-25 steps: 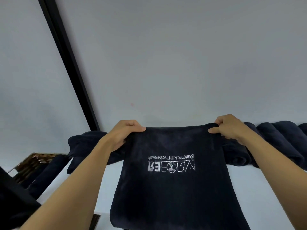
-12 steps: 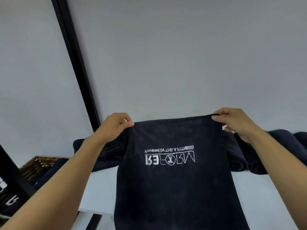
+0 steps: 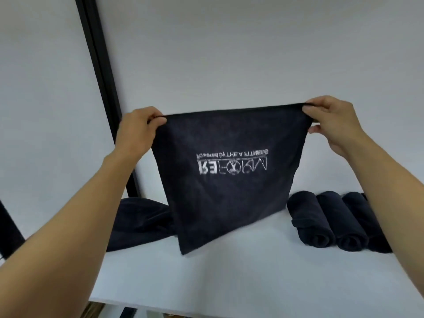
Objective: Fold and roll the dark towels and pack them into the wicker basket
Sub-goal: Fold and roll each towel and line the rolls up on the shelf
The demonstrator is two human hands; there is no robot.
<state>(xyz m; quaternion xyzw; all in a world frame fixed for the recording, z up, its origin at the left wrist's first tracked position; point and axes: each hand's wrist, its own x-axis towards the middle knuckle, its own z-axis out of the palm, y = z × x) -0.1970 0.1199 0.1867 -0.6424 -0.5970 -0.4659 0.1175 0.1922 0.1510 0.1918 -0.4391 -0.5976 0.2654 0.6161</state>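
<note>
A dark towel [image 3: 229, 198] with an upside-down white logo hangs in the air above the white table [image 3: 229, 278]. My left hand [image 3: 137, 131] pinches its top left corner. My right hand [image 3: 330, 120] pinches the top right corner, so the top edge is stretched taut between them. The towel's lower corner hangs just above the table surface, perhaps touching it. Three rolled dark towels [image 3: 330, 221] lie side by side on the table at the right, partly behind my right forearm. The wicker basket is out of view.
A loose heap of dark towel [image 3: 140, 221] lies on the table at the left, behind my left forearm. A black vertical post [image 3: 101, 72] runs up the white wall at the left. The table's front edge [image 3: 206, 311] crosses the bottom of the view.
Both hands have lifted the towel higher and pulled it tauter; its lower end has swung up off the front. The view has tilted, so the basket has left the view and the rolled towels show.
</note>
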